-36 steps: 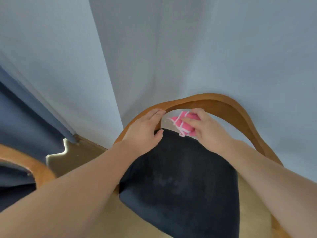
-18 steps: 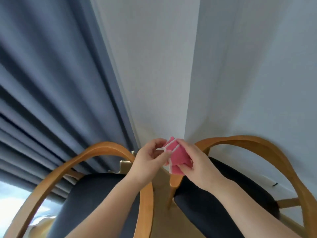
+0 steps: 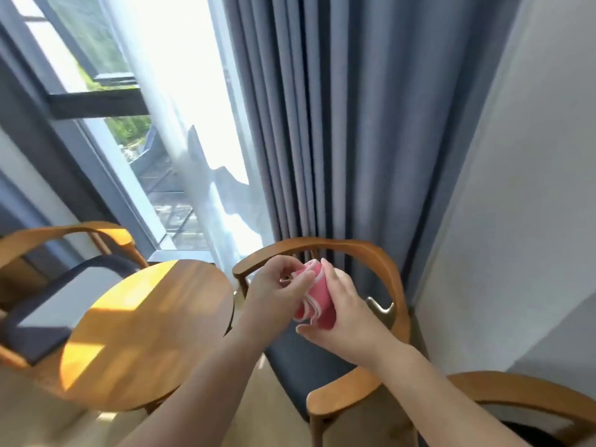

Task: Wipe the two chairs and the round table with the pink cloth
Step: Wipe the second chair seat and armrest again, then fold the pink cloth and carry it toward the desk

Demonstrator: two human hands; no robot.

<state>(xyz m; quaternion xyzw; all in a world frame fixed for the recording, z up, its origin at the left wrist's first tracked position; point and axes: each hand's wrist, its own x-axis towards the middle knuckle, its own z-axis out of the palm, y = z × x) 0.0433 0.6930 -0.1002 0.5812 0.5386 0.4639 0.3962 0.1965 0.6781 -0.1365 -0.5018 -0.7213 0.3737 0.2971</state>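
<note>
Nearest, at the lower right, a near chair (image 3: 516, 393) is showing only its wooden arm and a bit of dark seat. Above the blue seat of the middle chair (image 3: 309, 366), both hands are holding the folded pink cloth (image 3: 317, 298) in the air, and it is touching no furniture. The left hand (image 3: 277, 285) is pinching the cloth's white-trimmed edge with thumb and fingertips. The right hand (image 3: 350, 314) is cupping the bundle from the other side, fingers curled round it. This is looking like refolding or turning the cloth to a fresh face, not wiping.

To the left the round bench (image 3: 145, 333) is lying in sunlight, and beyond it the far chair (image 3: 48, 301) is standing by the window (image 3: 96, 75). A blue curtain (image 3: 338, 124) is hanging behind the middle chair.

No surface is showing streaks or damp, so I cannot tell which pieces are already wiped. By my judgement the job is sitting between strokes, with at least the bench waiting.
</note>
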